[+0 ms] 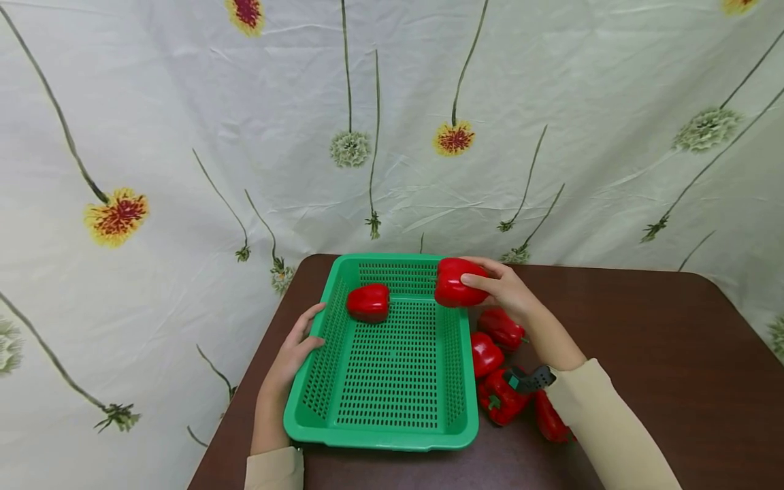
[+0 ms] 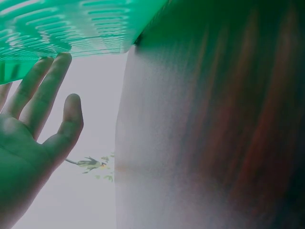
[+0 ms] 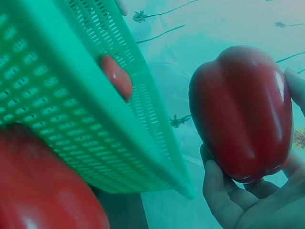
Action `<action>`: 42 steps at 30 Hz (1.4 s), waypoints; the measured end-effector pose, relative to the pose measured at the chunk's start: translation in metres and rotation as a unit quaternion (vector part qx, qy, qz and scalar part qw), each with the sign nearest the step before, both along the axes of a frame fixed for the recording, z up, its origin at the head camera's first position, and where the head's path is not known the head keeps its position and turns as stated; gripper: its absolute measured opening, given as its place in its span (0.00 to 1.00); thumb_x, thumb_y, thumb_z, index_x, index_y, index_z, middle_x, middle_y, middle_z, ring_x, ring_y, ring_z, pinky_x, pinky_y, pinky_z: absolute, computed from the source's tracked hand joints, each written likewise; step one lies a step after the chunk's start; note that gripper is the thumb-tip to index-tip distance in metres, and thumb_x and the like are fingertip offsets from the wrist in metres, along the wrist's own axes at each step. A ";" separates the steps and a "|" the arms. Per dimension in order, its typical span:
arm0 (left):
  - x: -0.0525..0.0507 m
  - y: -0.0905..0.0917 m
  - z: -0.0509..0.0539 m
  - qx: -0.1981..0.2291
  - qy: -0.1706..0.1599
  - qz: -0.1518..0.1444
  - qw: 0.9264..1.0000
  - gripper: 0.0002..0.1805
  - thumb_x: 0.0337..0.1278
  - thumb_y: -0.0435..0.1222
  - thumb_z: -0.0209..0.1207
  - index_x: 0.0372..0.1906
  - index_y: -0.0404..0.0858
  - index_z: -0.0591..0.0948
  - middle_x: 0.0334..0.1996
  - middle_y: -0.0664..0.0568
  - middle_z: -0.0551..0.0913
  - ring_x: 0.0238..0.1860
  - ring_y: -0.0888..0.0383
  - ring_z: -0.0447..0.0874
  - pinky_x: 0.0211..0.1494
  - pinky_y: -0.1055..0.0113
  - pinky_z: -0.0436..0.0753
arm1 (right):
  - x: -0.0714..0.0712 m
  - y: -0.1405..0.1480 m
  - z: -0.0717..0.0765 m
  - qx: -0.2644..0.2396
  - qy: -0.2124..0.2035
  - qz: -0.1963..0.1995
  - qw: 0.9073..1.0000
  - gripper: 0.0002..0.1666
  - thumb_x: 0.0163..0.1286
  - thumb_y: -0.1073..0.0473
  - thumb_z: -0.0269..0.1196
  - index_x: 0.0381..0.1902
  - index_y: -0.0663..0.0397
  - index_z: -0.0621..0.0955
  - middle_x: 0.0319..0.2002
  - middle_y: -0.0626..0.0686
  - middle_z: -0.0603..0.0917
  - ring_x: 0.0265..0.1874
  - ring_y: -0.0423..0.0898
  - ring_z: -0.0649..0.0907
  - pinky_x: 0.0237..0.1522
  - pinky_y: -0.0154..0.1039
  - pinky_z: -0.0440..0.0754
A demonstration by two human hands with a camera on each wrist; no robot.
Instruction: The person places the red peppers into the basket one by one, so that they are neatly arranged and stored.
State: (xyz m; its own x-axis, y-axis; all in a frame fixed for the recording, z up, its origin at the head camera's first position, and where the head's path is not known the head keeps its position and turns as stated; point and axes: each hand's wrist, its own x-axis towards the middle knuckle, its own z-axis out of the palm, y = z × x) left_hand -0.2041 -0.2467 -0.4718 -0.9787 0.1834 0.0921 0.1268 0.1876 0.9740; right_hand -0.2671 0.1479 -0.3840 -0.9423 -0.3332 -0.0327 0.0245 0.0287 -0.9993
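A red bell pepper (image 1: 456,282) is held in my right hand (image 1: 505,289), above the back right corner of a green basket (image 1: 386,437). The right wrist view shows fingers and thumb around this pepper (image 3: 243,114). Another red bell pepper (image 1: 369,303) lies inside the basket, toward the back left. My left hand (image 1: 292,361) is at the basket's left side, its fingertips touching the rim. In the left wrist view the fingers of the left hand (image 2: 38,119) look fairly straight against the basket's outer wall (image 2: 95,28).
Several red bell peppers (image 1: 502,396) lie on the dark brown table (image 1: 661,354) along the basket's right side, partly under my right forearm. A white floral cloth (image 1: 404,197) hangs behind the table. A dark strap (image 1: 533,380) sits at my right wrist.
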 end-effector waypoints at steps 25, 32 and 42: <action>-0.003 -0.001 -0.001 -0.008 0.001 -0.003 1.000 0.35 0.64 0.28 0.47 0.76 0.44 0.57 0.77 0.45 0.43 0.76 0.46 0.35 0.65 0.39 0.57 | -0.030 -0.061 -0.010 0.045 -0.049 0.016 0.998 0.33 0.67 0.53 0.64 0.69 0.51 0.71 0.64 0.60 0.71 0.56 0.59 0.76 0.55 0.60 0.73; -0.005 -0.001 -0.002 -0.005 0.006 -0.003 1.000 0.35 0.64 0.27 0.46 0.76 0.44 0.57 0.77 0.47 0.44 0.76 0.46 0.36 0.65 0.40 0.57 | -0.033 -0.073 -0.013 0.048 -0.052 0.012 0.997 0.34 0.65 0.53 0.65 0.68 0.51 0.71 0.64 0.59 0.71 0.57 0.59 0.76 0.55 0.61 0.73; -0.004 -0.001 -0.001 -0.009 0.005 -0.005 1.000 0.35 0.63 0.27 0.46 0.76 0.42 0.57 0.77 0.45 0.45 0.76 0.44 0.36 0.64 0.41 0.59 | -0.036 -0.095 -0.024 0.060 -0.057 -0.036 0.996 0.35 0.64 0.49 0.67 0.68 0.47 0.72 0.63 0.58 0.72 0.57 0.57 0.76 0.53 0.58 0.75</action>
State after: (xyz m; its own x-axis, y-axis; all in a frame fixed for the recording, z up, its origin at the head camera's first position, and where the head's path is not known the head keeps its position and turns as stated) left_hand -0.2084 -0.2473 -0.4725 -0.9756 0.1959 0.0990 0.1393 0.2043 0.9689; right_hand -0.3029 0.0529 -0.4079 -0.9516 -0.2519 -0.1762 0.1438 0.1420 -0.9794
